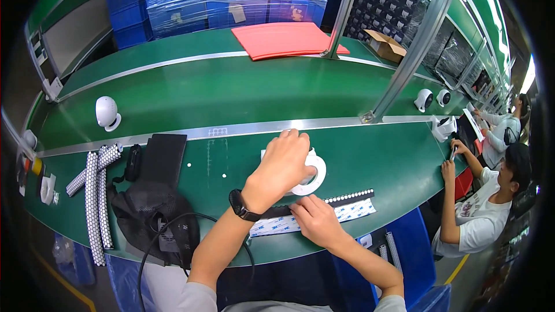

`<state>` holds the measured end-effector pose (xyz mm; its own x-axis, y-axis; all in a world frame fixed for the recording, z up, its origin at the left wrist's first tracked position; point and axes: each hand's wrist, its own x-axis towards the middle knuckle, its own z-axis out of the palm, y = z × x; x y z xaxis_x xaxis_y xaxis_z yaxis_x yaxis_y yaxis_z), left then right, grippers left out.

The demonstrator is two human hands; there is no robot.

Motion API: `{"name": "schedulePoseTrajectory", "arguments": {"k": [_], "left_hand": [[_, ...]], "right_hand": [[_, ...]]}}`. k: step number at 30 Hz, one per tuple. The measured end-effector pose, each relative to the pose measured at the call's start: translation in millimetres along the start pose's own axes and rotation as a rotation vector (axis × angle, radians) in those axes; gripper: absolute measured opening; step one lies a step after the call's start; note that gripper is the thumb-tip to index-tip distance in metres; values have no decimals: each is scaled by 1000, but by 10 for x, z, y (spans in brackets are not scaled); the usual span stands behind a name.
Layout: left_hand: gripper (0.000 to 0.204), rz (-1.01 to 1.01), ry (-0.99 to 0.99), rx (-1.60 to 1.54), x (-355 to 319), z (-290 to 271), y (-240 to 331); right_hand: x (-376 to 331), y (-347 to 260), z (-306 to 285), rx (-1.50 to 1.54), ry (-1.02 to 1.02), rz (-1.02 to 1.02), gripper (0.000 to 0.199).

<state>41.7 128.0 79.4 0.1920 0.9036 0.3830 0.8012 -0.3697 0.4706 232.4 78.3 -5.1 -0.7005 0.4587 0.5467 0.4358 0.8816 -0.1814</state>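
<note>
My left hand [282, 164], with a black watch on its wrist, is wrapped over a white camera with a ring-shaped base [317, 184] at the middle of the green bench. The hand covers most of the camera's body. Just below it, my right hand [319, 222] has its fingers bent and together at a black strip with a row of round white pads [350, 197]. Whatever lies between those fingertips is too small to make out. A white backing sheet with blue print [272, 227] lies along the strip, partly under my right hand.
Left on the bench are rolled sheets of white dots [91, 202], a black bag [153, 214] with a cable, and a white camera [106, 113]. A metal post [413, 52] rises at right. A co-worker [480, 208] sits there. Blue bins [407, 248] stand below the edge.
</note>
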Motion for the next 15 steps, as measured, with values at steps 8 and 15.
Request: {"name": "schedulePoseTrajectory", "arguments": {"k": [8, 15], "left_hand": [[45, -96, -140, -121, -8, -399, 16], [47, -134, -78, -132, -23, -469, -92]], "right_hand": [[-30, -11, 32, -63, -95, 32, 30], [10, -63, 43, -86, -60, 57, 21]]}}
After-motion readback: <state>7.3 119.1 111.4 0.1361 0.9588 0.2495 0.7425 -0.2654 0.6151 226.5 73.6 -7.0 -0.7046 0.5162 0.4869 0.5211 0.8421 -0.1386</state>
